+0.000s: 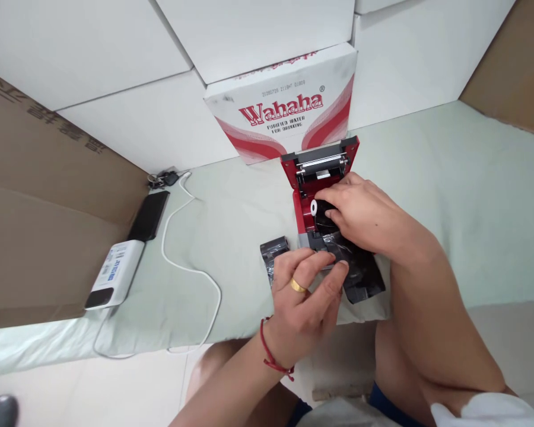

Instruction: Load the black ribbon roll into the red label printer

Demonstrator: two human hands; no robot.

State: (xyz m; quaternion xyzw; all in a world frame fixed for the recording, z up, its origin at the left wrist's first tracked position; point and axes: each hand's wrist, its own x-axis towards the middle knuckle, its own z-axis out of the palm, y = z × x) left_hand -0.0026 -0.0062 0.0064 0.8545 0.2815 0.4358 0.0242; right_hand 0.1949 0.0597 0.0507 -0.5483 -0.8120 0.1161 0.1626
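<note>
A small red printer-like device (298, 212) stands on the cloth with its lid (289, 169) tipped up, showing rollers inside. In its bay lies a black film roll (323, 220) with a white core end. My right hand (360, 210) reaches over the device from the right, its fingers curled round that roll. Glossy black film (360, 279) hangs from the roll over the device's front edge. My left hand (309, 284), with a gold ring and red cord bracelet, has its fingertips closed on the film there. Beside it sits a second dark film roll (275, 247), partly hidden by this hand.
A Wahaha water carton (285, 112) leans behind the device against white boxes (267, 29). At left are a white power bank (118, 270), a black phone-like slab (149, 214), keys (162, 179) and a white cable (191, 270). Cardboard (48, 237) stands at left.
</note>
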